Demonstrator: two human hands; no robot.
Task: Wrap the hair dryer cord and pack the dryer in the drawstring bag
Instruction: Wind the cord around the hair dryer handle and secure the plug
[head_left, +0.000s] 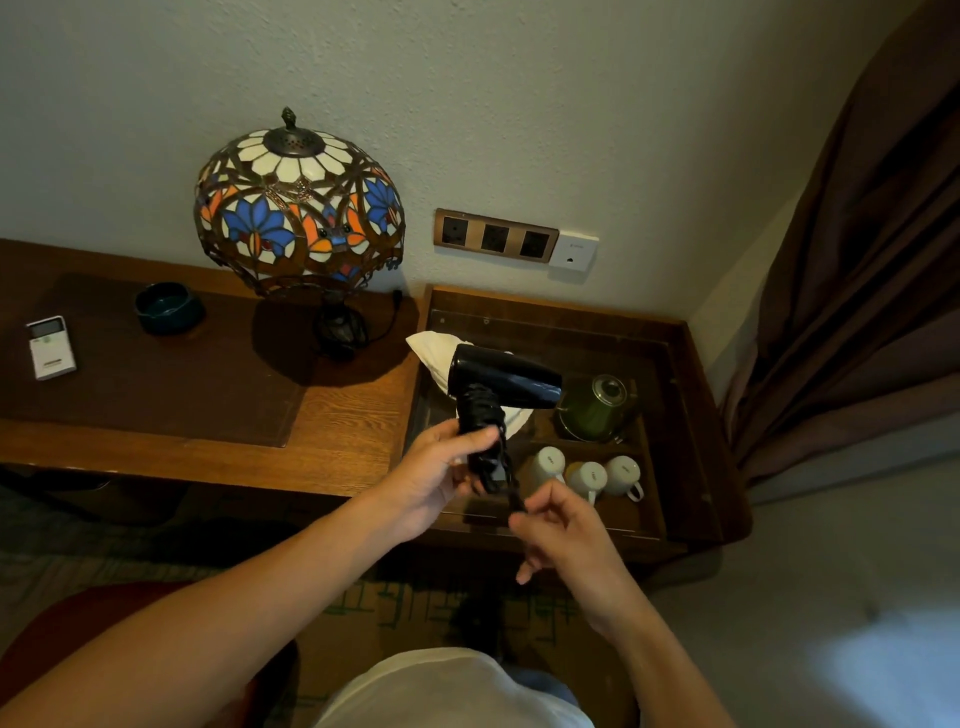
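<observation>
A black hair dryer (506, 376) is held upright above the glass-topped cabinet, nozzle pointing right. Its black cord (488, 447) is wound in several turns round the handle. My left hand (441, 475) grips the wrapped handle from the left, thumb across the coils. Just below, my right hand (563, 530) pinches the loose end of the cord between thumb and fingertips. A white cloth bag (434, 351) lies on the glass behind the dryer, partly hidden by it.
A stained-glass lamp (298, 208) stands on the wooden desk (343, 415), with a dark bowl (169, 307) and a white remote (50, 347) further left. Under the cabinet's glass sit a green kettle (597, 408) and three white mugs (587, 475). Wall sockets (496, 236) are above; a brown curtain (857, 312) hangs right.
</observation>
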